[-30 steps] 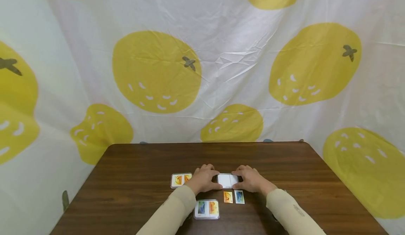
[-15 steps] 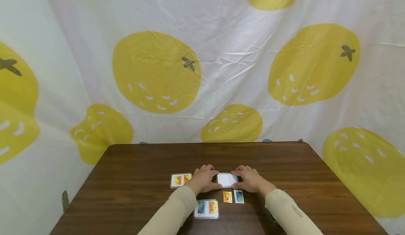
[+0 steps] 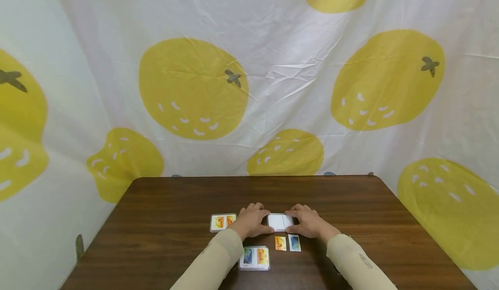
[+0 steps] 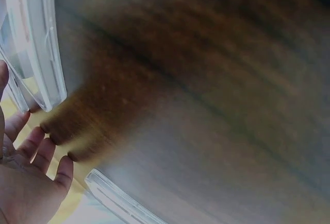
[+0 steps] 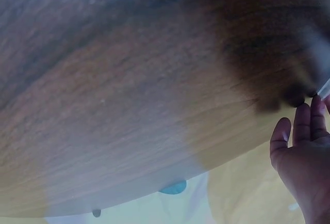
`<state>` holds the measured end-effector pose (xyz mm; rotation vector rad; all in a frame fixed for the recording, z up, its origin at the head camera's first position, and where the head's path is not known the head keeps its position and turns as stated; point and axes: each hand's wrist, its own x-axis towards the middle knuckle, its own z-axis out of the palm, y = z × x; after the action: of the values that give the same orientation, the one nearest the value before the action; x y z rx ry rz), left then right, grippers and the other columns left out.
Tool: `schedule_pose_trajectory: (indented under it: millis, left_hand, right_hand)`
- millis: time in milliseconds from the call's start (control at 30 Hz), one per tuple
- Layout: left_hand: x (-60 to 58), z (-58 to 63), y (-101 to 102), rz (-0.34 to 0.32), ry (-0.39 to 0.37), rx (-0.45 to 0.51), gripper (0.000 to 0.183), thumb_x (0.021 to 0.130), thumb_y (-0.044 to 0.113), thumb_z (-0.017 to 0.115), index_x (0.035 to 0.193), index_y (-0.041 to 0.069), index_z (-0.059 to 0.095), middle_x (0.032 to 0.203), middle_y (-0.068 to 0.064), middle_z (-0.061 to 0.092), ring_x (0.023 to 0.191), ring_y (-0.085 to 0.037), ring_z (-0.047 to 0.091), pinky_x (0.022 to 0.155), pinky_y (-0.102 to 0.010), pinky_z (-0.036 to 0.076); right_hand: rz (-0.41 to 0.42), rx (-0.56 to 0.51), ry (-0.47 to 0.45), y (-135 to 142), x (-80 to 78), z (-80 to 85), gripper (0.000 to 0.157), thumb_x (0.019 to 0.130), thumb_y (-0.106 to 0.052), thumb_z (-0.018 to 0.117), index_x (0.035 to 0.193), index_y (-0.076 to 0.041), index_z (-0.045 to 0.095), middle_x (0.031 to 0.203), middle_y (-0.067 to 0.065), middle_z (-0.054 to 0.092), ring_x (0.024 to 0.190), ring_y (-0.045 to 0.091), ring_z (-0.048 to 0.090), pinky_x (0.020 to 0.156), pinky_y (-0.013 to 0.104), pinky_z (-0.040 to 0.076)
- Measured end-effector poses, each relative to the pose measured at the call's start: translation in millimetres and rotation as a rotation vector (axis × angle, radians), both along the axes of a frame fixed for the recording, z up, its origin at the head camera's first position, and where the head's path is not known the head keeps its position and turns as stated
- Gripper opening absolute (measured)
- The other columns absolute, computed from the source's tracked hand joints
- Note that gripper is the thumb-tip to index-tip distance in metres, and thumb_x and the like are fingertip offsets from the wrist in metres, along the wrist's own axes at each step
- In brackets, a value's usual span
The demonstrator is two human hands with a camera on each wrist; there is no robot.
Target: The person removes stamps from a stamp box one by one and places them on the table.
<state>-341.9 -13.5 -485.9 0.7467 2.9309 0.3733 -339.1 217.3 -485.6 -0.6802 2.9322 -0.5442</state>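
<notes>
Case between hands: white-faced case lies flat on the table, between the 2 hands, with a thin line dividing its face.
Left hand: left hand pinches the left end, thumb at the near corner and forefinger at the far corner, probably so that the case stays square.
Right hand: right hand mirrors it on the right end, likely so that pressure is even from 2 sides.
Other fingers: they fan out beyond the case, perhaps to steady each hand; in the left wrist view their tips are down by the wood.
Loose cards: 1 orange card on the left and 1 blue card on the right lie side by side, apart, just near of the case, seemingly for easy reach.
Near case: filled case lies near and left of the loose cards, with 1 green-blue picture left and 1 orange picture right.
Far-left case: orange-picture case lies left of the left hand, which partly hides it; it seems set aside to leave working room.
Backdrop: fruit-print cloth hangs beyond the table's far edge.
</notes>
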Motion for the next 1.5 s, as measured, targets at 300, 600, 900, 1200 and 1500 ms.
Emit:
schedule_pose_trajectory:
  millis: [300,600,900,1200,1500]
  left_hand:
    - [-0.4,-3.0,0,-0.014,0.022,-0.014,0.062,0.09,0.056,0.065,0.14,0.02,0.057,0.138,-0.004,0.05,0.128,-0.025,0.043,0.103,-0.046,0.037]
    - [-2.1,-3.4,1,-0.008,0.017,-0.036,0.063,0.09,0.057,0.064,0.141,0.022,0.055,0.139,-0.004,0.049,0.129,-0.024,0.043,0.103,-0.047,0.037]
    - [-0.3,-1.7,3,-0.005,-0.006,-0.063,0.062,0.092,0.057,0.062,0.142,0.022,0.054,0.141,-0.004,0.047,0.131,-0.025,0.042,0.104,-0.047,0.036]
    - [2.1,2.2,3,-0.001,-0.013,-0.059,0.071,0.091,0.059,0.061,0.149,0.02,0.046,0.144,-0.006,0.046,0.134,-0.026,0.04,0.106,-0.048,0.035]
    - [2.3,4.5,-7,-0.005,-0.025,-0.004,0.07,0.092,0.055,0.062,0.149,0.018,0.046,0.143,-0.009,0.046,0.134,-0.028,0.04,0.108,-0.049,0.032]
  right_hand:
    - [-0.017,-0.001,0.003,-1,0.9,-1.1,0.058,0.086,-0.034,0.077,0.133,-0.004,0.062,0.125,0.014,0.056,0.119,0.036,0.049,0.097,0.063,0.035]
    - [-0.015,-0.006,0.0,-1,1.5,1.2,0.059,0.086,-0.035,0.077,0.133,-0.004,0.061,0.127,0.015,0.055,0.12,0.037,0.048,0.097,0.065,0.034]
    - [-0.056,-0.04,-0.018,-2,1.1,-1.2,0.058,0.084,-0.034,0.078,0.132,-0.006,0.063,0.125,0.013,0.056,0.119,0.035,0.049,0.098,0.065,0.034]
    - [-0.078,-0.018,0.014,-6,-0.5,-2.6,0.056,0.08,-0.031,0.079,0.128,-0.006,0.065,0.122,0.01,0.058,0.118,0.034,0.05,0.097,0.065,0.035]
    - [-0.077,-0.015,0.026,-9,1.4,-2.4,0.06,0.081,-0.031,0.077,0.132,-0.004,0.061,0.123,0.014,0.057,0.117,0.035,0.05,0.096,0.063,0.036]
